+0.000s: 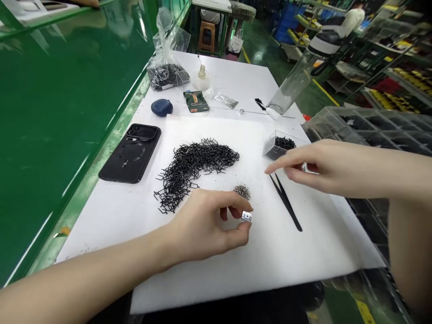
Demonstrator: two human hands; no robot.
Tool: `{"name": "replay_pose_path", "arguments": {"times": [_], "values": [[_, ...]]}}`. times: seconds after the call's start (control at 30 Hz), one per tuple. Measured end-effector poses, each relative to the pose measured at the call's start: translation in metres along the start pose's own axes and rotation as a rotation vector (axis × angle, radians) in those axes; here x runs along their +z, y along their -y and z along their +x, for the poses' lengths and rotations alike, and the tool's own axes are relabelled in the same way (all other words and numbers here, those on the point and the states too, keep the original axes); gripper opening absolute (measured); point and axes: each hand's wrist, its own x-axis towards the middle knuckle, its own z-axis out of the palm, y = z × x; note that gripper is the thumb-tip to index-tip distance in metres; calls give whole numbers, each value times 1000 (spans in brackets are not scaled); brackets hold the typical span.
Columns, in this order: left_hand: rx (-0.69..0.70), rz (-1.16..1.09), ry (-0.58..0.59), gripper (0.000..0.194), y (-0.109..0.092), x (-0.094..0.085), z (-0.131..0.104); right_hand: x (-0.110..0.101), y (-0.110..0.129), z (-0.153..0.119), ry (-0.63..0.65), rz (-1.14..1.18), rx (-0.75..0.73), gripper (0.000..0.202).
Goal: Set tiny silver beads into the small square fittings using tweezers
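My left hand (205, 225) pinches a small silvery metal block (246, 216) between thumb and fingertips, a little above the white sheet. Beside it lies a small heap of tiny metal bits (242, 191). My right hand (305, 166) hovers over the right side, its index finger stretched out and thumb apart; its other fingers are partly hidden. Below its fingertip are black tweezers (285, 202), lying with their tips pointing away from me. Just behind that hand stands a clear box (271, 146) of small black pieces. A curved pile of bent black pins (192, 166) spreads left of centre.
At left lies a black phone (130, 153), near a dark blue rounded case (162, 107). Farther back are a green packet (196, 101), a plastic bag (165, 72) and a dispenser bottle (201, 80). A tall clear bottle (292, 83) and compartment trays (374, 126) stand at right.
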Motion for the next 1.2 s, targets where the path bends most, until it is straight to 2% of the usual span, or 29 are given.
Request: {"name": "replay_pose_path", "arguments": {"times": [0.07, 0.13, 0.23, 0.33, 0.4, 0.47, 0.6, 0.73, 0.77, 0.87, 0.97, 1.1, 1.2], "values": [[-30, -16, 7, 11, 1, 0, 1, 11, 12, 19, 28, -34, -69, 28], [-54, -29, 14, 10, 0, 0, 2, 30, 15, 42, 2, -48, -85, 22], [-84, -39, 24, 8, -4, -3, 3, 58, 4, 70, 10, -73, -76, 12], [-103, -52, 38, 7, -10, -6, 3, 69, -11, 79, 69, -87, -82, 11], [-103, -57, 47, 7, -12, -7, 4, 68, -19, 77, 98, -91, -82, 32], [-93, -61, 47, 8, -9, -5, 4, 67, -23, 75, 116, -87, -88, 43], [-70, -54, 43, 8, 1, -1, 5, 70, -23, 77, 109, -50, -102, 44], [-73, -33, 51, 10, 4, 0, 5, 67, -17, 80, 20, 52, -93, 14], [-73, -32, 52, 10, 3, -1, 5, 65, -15, 80, -13, 89, -86, 12], [-70, -35, 53, 10, 2, -2, 4, 54, -8, 80, -107, 204, -40, 16], [-57, -46, 51, 10, 1, -3, 5, 48, -5, 81, -157, 307, 20, 29], [-38, -56, 46, 11, 1, -3, 5, 48, -5, 84, -110, 430, 70, 42], [-52, -51, 46, 12, 0, -3, 6, 48, -5, 83, -84, 516, 111, 39]]}}
